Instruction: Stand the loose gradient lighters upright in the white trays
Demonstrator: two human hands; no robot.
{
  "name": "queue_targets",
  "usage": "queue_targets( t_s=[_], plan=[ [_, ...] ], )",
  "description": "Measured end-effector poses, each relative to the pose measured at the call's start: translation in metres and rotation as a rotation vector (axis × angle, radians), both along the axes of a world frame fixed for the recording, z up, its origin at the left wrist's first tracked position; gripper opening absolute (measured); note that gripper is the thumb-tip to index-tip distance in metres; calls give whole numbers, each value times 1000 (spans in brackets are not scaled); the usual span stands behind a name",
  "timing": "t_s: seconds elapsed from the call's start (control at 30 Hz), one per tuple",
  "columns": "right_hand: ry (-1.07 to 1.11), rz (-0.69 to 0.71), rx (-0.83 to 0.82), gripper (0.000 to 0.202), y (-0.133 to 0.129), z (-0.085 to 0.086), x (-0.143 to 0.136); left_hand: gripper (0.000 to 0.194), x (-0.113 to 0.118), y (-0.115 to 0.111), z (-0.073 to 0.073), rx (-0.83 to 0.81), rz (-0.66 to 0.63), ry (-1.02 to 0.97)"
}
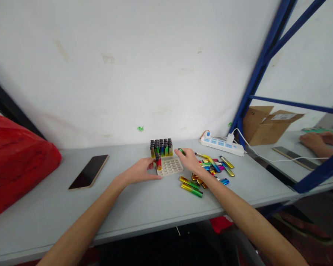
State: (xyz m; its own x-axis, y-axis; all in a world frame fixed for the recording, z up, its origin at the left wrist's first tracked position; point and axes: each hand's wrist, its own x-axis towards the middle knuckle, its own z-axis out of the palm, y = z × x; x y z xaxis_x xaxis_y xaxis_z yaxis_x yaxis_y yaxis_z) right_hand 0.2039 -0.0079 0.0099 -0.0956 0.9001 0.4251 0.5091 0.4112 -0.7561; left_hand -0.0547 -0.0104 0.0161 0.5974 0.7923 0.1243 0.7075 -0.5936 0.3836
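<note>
A white tray (170, 167) with rows of small holes lies on the table. My left hand (140, 170) grips its left side, thumb at the near corner and fingers by the far corner. Beside those fingers, red lighters (158, 162) with black tops stand upright at the tray's left end. My right hand (190, 161) is closed around a lighter (181, 151) above the tray's right side; only a green and dark end shows. Behind the tray stands a block of several upright lighters (161, 148). To the right, many shiny coloured lighters (192, 189) lie in a loose pile.
A phone (89, 171) lies at left, near a red plastic bag (16, 159). A white power strip (222, 145) with plugs and a cable sits along the wall. Beyond the blue frame (256, 79) are a cardboard box (268, 125) and another person's hands (319, 142).
</note>
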Motion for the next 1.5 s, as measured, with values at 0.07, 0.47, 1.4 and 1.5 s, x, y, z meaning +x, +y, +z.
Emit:
queue_targets(
  t_s=[0.07, 0.47, 1.4, 1.5],
  plan=[
    [-12, 31, 25, 40, 0, 0, 0, 57, 0, 0, 0, -3, -1, 4],
    [-200, 151, 93, 34, -12, 4, -6, 58, 1, -2, 2, -4, 0, -15],
    [-663, 250, 293, 39, -21, 0, -32, 54, 0, -2, 1, 5, -32, -20],
    [-664, 143, 259, 41, -17, 9, -14, 55, 0, -2, 2, -9, -27, -30]
  ],
)
